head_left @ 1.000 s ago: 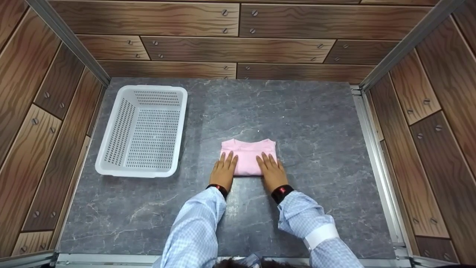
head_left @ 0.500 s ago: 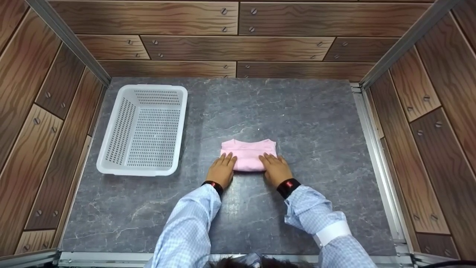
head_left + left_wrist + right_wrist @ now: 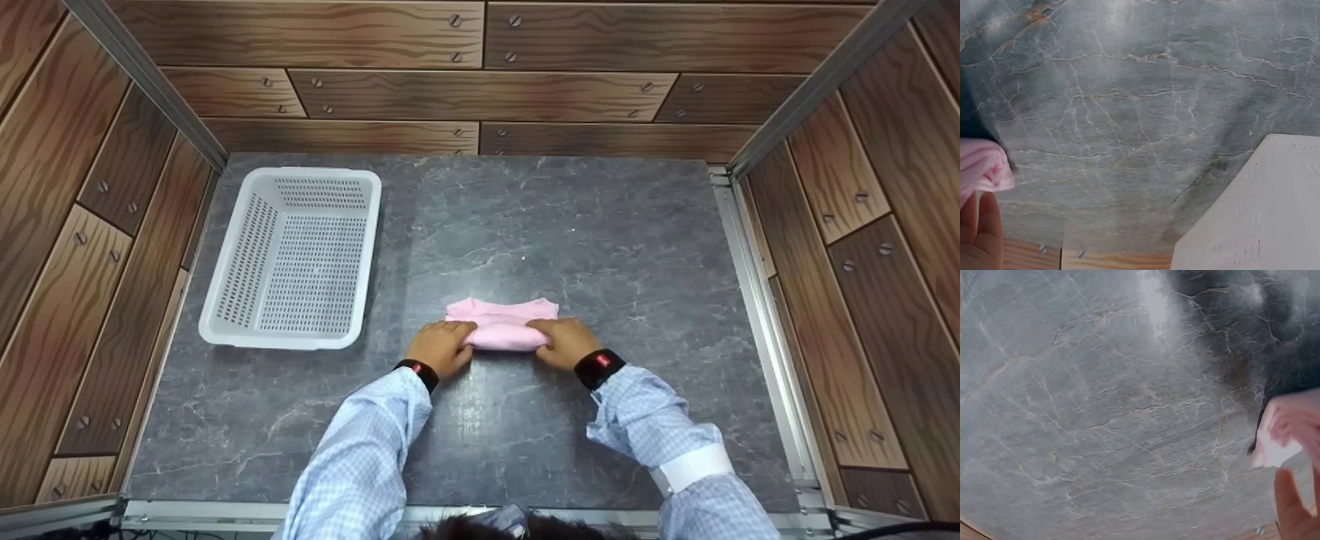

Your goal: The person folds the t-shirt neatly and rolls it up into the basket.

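Observation:
A folded pink shirt (image 3: pixel 506 337) lies on the grey marbled table, its scooped neckline facing away from me and its near edge rolled into a thick tube. My left hand (image 3: pixel 441 349) grips the left end of that roll, thumb below and fingers over the top. At the opposite end my right hand (image 3: pixel 568 343) grips the roll the same way. The left wrist view catches the shirt's layered end (image 3: pixel 982 166) beside the fingertips. In the right wrist view the other layered end (image 3: pixel 1283 430) shows at the right edge, just above the fingers.
A white perforated plastic basket (image 3: pixel 281 342) stands to the left with nothing in it. Wood-patterned walls (image 3: pixel 390 97) enclose the back and both sides. Metal rails (image 3: pixel 757 322) run along the table's right and front edges.
Both hands have gone from lying flat on the shirt to gripping its near edge, which is now rolled up thicker. The neckline end has slid slightly toward me.

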Tool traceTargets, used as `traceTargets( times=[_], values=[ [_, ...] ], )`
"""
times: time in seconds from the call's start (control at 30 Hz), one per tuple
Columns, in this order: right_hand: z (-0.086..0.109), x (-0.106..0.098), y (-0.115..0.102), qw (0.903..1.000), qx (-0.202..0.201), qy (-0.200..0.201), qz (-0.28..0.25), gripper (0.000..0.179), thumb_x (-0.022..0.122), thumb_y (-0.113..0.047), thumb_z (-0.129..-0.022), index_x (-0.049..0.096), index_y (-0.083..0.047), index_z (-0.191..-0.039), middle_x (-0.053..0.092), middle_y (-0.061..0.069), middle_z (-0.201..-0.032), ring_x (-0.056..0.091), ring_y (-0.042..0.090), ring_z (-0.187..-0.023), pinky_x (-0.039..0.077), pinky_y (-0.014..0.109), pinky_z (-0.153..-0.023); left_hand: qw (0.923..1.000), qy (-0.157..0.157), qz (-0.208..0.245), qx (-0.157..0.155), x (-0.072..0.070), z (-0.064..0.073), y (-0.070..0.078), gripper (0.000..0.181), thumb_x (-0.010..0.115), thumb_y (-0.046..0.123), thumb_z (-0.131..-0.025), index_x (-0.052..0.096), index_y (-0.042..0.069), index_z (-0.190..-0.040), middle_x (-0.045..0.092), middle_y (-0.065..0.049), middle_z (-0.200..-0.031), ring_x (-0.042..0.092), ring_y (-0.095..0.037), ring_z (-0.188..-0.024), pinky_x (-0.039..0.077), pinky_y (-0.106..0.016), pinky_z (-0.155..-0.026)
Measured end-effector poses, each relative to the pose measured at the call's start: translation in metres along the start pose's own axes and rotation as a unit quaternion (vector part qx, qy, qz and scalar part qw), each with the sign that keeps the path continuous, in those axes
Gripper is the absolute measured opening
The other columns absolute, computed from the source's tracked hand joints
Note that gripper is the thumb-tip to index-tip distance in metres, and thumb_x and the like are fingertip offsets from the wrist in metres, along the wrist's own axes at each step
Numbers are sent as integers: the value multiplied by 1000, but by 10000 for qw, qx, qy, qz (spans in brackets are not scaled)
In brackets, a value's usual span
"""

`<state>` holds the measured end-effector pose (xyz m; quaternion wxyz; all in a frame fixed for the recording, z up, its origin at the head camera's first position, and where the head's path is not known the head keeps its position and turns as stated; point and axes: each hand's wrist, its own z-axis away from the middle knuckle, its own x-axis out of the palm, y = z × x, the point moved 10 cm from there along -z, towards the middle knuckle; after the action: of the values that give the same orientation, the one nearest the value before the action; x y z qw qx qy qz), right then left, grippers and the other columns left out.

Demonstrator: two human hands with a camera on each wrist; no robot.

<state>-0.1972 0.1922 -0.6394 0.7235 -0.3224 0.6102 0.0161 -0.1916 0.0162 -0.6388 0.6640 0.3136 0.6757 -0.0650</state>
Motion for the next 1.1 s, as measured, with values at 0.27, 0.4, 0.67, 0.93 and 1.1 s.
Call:
traceTargets(
  times=[0.27,0.4,0.67,0.93,1.1],
  values=[
    [2,0,18,9921,485,-311,-1116,47,64,-16,-74,67,-7,-121,72,15,-113,66,30,-94,52,47,-87,9968,-19,756,-257,-5,-1,-9,38,62,30,-85,67,12,-117,75,-9,-107,71,-31,-95,55,-45,-81],
    [3,0,31,9816,902,-263,-1660,55,66,-16,-76,61,-5,-129,68,21,-120,63,31,-101,49,47,-93,9841,-212,1479,-959,-1,-1,-23,42,62,35,-88,63,11,-123,73,-13,-110,70,-35,-97,53,-48,-83],
    [6,-3,55,9512,1880,-23,-2447,65,67,-20,-87,43,-5,-146,60,30,-125,59,37,-109,45,50,-97,9347,-27,2774,-2222,5,-1,-46,48,66,37,-91,56,9,-128,67,-18,-119,65,-35,-107,49,-48,-94],
    [6,-4,58,9351,2381,496,-2579,64,62,-22,-94,36,-2,-149,48,33,-141,47,44,-130,36,53,-111,8992,752,3254,-2828,8,-3,-53,48,64,24,-94,48,1,-133,62,-27,-119,61,-40,-111,45,-51,-99],
    [4,1,59,9317,2460,820,-2544,59,56,-20,-96,36,-2,-149,39,26,-152,38,42,-140,29,52,-117,8955,1175,3231,-2827,8,-7,-51,41,55,10,-94,47,2,-134,54,-27,-127,56,-41,-119,43,-52,-103]
  ],
)
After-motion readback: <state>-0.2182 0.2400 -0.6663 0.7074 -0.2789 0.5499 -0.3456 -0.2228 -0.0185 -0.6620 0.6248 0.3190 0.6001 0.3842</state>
